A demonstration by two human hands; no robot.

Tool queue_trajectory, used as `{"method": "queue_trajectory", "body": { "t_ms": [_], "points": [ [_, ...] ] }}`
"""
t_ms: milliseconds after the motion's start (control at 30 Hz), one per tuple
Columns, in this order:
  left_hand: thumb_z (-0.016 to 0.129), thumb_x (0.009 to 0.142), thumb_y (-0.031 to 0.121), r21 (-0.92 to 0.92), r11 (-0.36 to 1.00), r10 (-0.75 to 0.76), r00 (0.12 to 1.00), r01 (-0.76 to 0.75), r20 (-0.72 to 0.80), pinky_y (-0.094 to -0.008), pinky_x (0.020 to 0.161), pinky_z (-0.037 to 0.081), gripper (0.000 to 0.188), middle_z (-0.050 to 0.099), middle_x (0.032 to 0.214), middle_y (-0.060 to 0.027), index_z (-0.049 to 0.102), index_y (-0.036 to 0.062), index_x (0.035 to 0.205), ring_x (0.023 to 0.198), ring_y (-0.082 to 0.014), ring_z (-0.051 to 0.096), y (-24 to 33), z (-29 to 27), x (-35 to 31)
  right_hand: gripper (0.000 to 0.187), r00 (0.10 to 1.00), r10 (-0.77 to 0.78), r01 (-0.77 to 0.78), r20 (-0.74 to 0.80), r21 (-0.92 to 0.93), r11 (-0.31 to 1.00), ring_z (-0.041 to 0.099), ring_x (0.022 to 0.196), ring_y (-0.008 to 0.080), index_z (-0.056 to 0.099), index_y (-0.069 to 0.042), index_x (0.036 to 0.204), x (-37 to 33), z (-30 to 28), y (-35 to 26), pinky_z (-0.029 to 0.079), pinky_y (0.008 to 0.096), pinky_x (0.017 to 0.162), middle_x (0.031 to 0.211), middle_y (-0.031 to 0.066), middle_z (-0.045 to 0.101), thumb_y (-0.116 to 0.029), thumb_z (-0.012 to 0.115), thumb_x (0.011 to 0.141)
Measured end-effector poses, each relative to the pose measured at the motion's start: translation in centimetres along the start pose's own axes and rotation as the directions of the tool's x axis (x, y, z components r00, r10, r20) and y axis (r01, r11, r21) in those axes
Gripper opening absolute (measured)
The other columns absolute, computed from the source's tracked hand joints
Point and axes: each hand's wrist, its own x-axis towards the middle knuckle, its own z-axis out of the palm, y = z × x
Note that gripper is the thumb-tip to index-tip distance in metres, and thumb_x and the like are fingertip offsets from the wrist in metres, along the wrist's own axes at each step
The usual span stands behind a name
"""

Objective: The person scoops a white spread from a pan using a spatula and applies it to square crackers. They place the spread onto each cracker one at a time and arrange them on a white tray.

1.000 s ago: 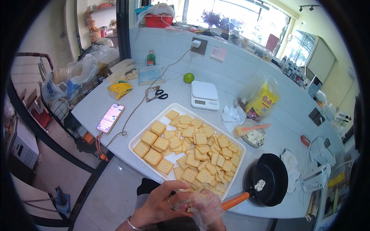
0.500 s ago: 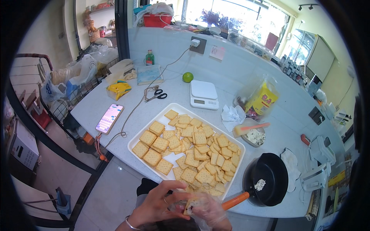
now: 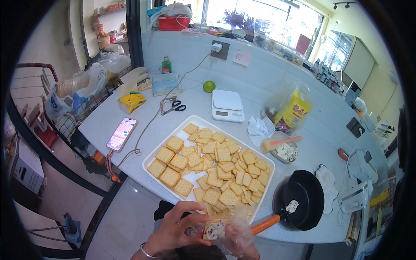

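Low in the view, over the tray's near edge, my left hand [image 3: 175, 225] pinches a square cracker [image 3: 207, 234] topped with a white, dark-flecked filling [image 3: 215, 229]. A ring and a bracelet are on this hand. My right hand [image 3: 239, 236], in a clear crinkled plastic glove, is curled at the cracker's right side; the plastic hides what its fingers grip. Just beyond lies a white tray [image 3: 161, 186] of pale yellow crackers [image 3: 215, 177], many loose, several stacked at its left. To the right, a black pan [image 3: 308, 195] with an orange handle holds a white lump [image 3: 292, 206].
Behind the pan, a spatula [image 3: 284, 142] rests across a bowl of white filling [image 3: 287, 153]. A white kitchen scale [image 3: 227, 105], a green lime [image 3: 209, 86], scissors [image 3: 174, 108] and a yellow packet bag [image 3: 294, 110] stand farther back. A phone [image 3: 122, 134] with its cable lies left.
The cracker has turned so its white filling faces up more. My gloved right hand has shifted slightly right, uncovering more of the filling.
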Motion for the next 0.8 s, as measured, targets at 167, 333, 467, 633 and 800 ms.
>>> {"method": "queue_trajectory", "body": {
  "t_ms": [167,333,467,633,800],
  "points": [
    [0.081,0.057,0.040,0.014,1.000,-0.005,1.000,0.005,0.003,-0.0354,0.076,0.050,0.059,0.047,0.109,-0.0043,0.059,0.0176,0.107,0.094,-0.0243,0.056,-0.2,-0.2,-0.2,0.032,0.980,-0.085,0.086,0.182,0.002,0.996,0.053,0.097,0.0134,0.052,0.000,0.114,-0.5,1.4,-2.9,0.044,0.0255,0.082,0.109,0.0051,0.056,-0.016,0.057,0.087],
    [0.080,0.058,0.039,-0.001,1.000,0.008,1.000,-0.008,0.030,-0.0355,0.077,0.051,0.059,0.047,0.110,-0.0045,0.059,0.0176,0.108,0.095,-0.0242,0.056,-0.2,-0.3,0.0,0.042,0.981,-0.068,0.057,0.182,0.064,0.996,0.054,0.097,0.0129,0.048,-0.001,0.117,-0.6,1.1,-2.7,0.046,0.0268,0.081,0.110,0.0060,0.057,-0.014,0.065,0.081],
    [0.080,0.058,0.037,0.016,1.000,-0.008,0.999,0.007,0.049,-0.0355,0.078,0.050,0.058,0.047,0.111,-0.0049,0.058,0.0177,0.109,0.096,-0.0243,0.056,-0.2,-0.4,-0.3,0.044,0.988,-0.028,0.021,0.152,0.047,0.999,0.054,0.096,0.0121,0.047,-0.002,0.118,-1.4,2.6,-5.6,0.046,0.0253,0.081,0.107,0.0056,0.058,-0.011,0.067,0.079],
    [0.080,0.059,0.035,0.014,1.000,0.003,0.999,-0.004,0.053,-0.0356,0.078,0.051,0.058,0.047,0.111,-0.0053,0.057,0.0178,0.110,0.096,-0.0247,0.055,0.0,0.0,-0.1,0.036,0.991,-0.085,0.069,0.099,0.156,0.985,0.056,0.086,0.0114,0.050,-0.002,0.114,-0.9,3.0,-3.9,0.046,0.0238,0.071,0.102,0.0055,0.060,-0.014,0.064,0.083],
    [0.080,0.060,0.035,0.008,1.000,-0.014,0.999,0.014,0.046,-0.0359,0.079,0.051,0.057,0.047,0.110,-0.0052,0.057,0.0182,0.110,0.098,-0.0248,0.055,0.2,0.0,0.0,0.018,0.967,-0.254,0.216,-0.018,-0.468,0.857,0.056,0.069,0.0112,0.060,-0.003,0.098,-0.2,1.8,-1.7,0.044,0.0255,0.058,0.084,0.0042,0.063,-0.016,0.058,0.086]
  ]
}}
